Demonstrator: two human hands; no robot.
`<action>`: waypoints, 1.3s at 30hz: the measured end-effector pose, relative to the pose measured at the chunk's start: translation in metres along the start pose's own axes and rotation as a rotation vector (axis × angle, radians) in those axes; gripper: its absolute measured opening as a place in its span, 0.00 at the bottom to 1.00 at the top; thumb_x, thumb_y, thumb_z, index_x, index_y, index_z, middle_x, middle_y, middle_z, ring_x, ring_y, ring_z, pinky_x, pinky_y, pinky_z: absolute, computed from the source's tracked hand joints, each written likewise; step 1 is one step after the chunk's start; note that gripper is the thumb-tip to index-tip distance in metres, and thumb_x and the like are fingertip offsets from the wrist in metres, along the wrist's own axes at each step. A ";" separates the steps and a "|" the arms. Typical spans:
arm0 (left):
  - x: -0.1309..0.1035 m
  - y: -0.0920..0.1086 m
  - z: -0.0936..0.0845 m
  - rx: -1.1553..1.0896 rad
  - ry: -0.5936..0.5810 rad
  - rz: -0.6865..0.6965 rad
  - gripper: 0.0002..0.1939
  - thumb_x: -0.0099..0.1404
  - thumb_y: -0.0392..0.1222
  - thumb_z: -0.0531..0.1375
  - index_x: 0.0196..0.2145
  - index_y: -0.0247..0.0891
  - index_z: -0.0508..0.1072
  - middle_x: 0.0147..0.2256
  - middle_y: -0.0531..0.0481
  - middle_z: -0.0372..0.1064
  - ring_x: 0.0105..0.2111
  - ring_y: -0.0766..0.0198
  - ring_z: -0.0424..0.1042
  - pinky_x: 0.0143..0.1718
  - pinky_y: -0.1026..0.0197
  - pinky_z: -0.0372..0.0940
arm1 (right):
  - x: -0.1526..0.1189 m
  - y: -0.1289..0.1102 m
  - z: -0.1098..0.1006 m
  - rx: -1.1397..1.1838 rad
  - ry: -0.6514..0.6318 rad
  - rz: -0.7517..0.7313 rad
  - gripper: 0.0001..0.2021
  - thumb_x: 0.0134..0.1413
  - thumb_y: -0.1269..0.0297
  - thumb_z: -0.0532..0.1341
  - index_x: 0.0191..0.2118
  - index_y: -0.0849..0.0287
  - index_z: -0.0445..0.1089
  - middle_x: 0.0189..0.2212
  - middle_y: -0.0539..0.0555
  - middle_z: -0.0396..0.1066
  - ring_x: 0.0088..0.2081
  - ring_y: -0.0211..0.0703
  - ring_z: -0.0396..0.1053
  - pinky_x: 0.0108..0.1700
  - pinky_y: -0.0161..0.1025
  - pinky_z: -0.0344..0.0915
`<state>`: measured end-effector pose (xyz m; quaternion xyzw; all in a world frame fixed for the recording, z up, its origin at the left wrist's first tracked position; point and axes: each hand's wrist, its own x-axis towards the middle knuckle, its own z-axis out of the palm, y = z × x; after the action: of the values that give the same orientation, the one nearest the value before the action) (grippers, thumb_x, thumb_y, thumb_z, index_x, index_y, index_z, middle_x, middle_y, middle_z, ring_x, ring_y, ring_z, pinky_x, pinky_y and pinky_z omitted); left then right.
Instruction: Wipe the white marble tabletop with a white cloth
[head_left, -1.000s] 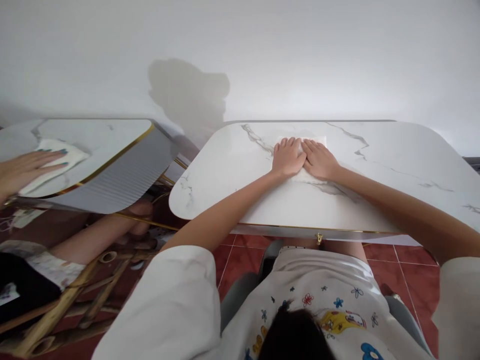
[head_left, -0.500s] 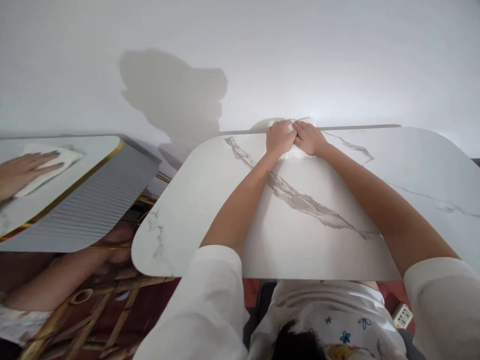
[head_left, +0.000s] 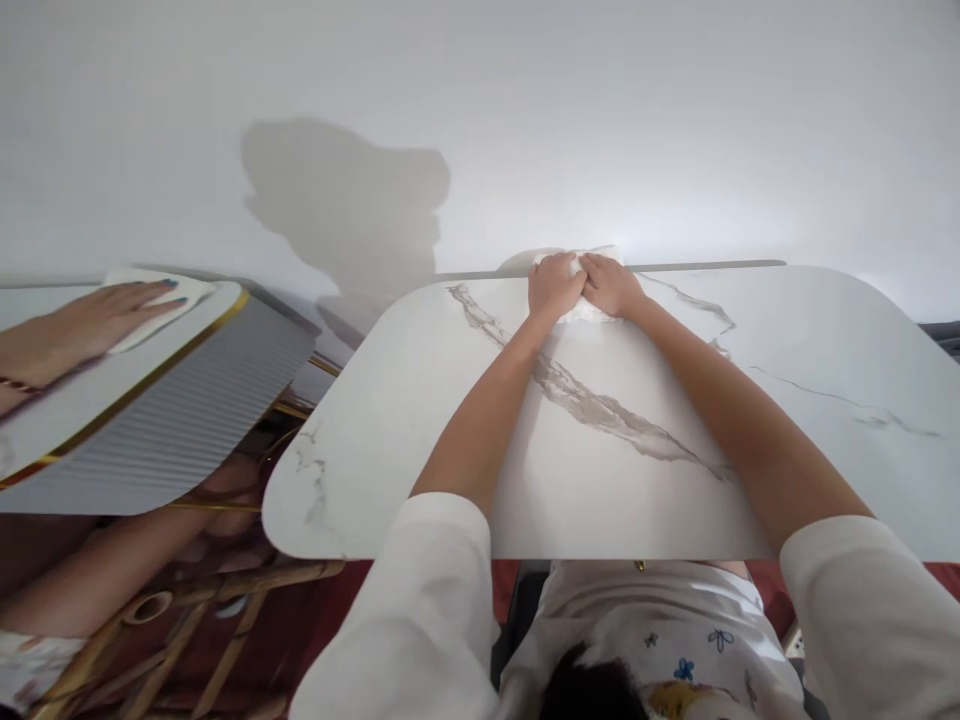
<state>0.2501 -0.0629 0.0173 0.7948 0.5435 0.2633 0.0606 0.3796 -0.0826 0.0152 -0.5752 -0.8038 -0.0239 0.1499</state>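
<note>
A white tabletop (head_left: 420, 430) with grey-brown marbling stretches in front of me, its far edge against the wall. Near that edge lies a crumpled white cloth (head_left: 592, 313). My left hand (head_left: 553, 286) presses on the cloth's left part, fingers bent over it. Beside it, touching at the fingertips, my right hand (head_left: 611, 286) grips the cloth's right part. Some of the cloth shows beyond and between the hands; the rest is hidden beneath them.
Another marbled table (head_left: 45, 415) with a gold edge stands at the left. A person's hand (head_left: 112, 315) lies on a white cloth (head_left: 196, 290) there. Below are a bamboo frame (head_left: 232, 655) and that person's other arm. A pale wall (head_left: 600, 120) rises behind.
The other person's hand and cloth have moved right and toward the far edge of their table. My hands stay on the cloth at nearly the same place; the view has shifted slightly.
</note>
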 end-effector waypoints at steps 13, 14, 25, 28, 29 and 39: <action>-0.127 0.023 -0.042 0.099 -0.074 0.042 0.27 0.67 0.41 0.47 0.62 0.40 0.64 0.64 0.42 0.62 0.66 0.49 0.56 0.66 0.43 0.52 | -0.111 -0.071 -0.018 -0.007 -0.046 -0.042 0.32 0.65 0.63 0.45 0.69 0.79 0.51 0.69 0.71 0.50 0.71 0.58 0.48 0.70 0.53 0.46; -0.138 0.025 -0.048 0.106 -0.085 0.047 0.27 0.67 0.41 0.47 0.62 0.39 0.65 0.64 0.41 0.62 0.66 0.48 0.56 0.66 0.42 0.52 | -0.122 -0.078 -0.020 -0.005 -0.035 -0.049 0.32 0.65 0.63 0.45 0.69 0.79 0.51 0.69 0.71 0.50 0.71 0.58 0.48 0.70 0.54 0.47; -0.248 0.032 -0.105 0.122 -0.134 0.210 0.20 0.66 0.41 0.47 0.51 0.36 0.69 0.51 0.38 0.69 0.54 0.49 0.66 0.61 0.45 0.61 | -0.225 -0.151 -0.038 0.066 0.007 -0.121 0.30 0.65 0.62 0.47 0.67 0.78 0.56 0.68 0.70 0.53 0.70 0.58 0.51 0.70 0.54 0.50; -0.261 0.027 -0.109 0.108 -0.184 0.252 0.22 0.67 0.41 0.46 0.55 0.35 0.67 0.56 0.38 0.67 0.59 0.50 0.64 0.64 0.46 0.58 | -0.238 -0.157 -0.042 0.094 0.006 -0.123 0.30 0.67 0.61 0.46 0.67 0.77 0.56 0.68 0.70 0.53 0.70 0.58 0.51 0.70 0.54 0.51; -0.263 0.027 -0.108 0.111 -0.197 0.258 0.24 0.67 0.41 0.45 0.57 0.34 0.65 0.59 0.37 0.66 0.61 0.50 0.62 0.65 0.45 0.57 | -0.240 -0.157 -0.043 0.101 -0.005 -0.120 0.31 0.67 0.60 0.46 0.67 0.77 0.55 0.68 0.69 0.53 0.70 0.58 0.51 0.70 0.54 0.51; -0.263 0.095 -0.062 0.050 -0.216 0.240 0.29 0.69 0.41 0.46 0.65 0.29 0.58 0.67 0.35 0.56 0.68 0.44 0.52 0.69 0.41 0.47 | -0.284 -0.085 -0.059 0.022 -0.013 -0.071 0.30 0.67 0.56 0.46 0.69 0.68 0.54 0.69 0.63 0.53 0.70 0.54 0.51 0.69 0.55 0.53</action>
<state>0.2274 -0.3484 0.0141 0.8789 0.4415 0.1679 0.0671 0.3964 -0.3842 0.0064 -0.5446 -0.8249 -0.0167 0.1503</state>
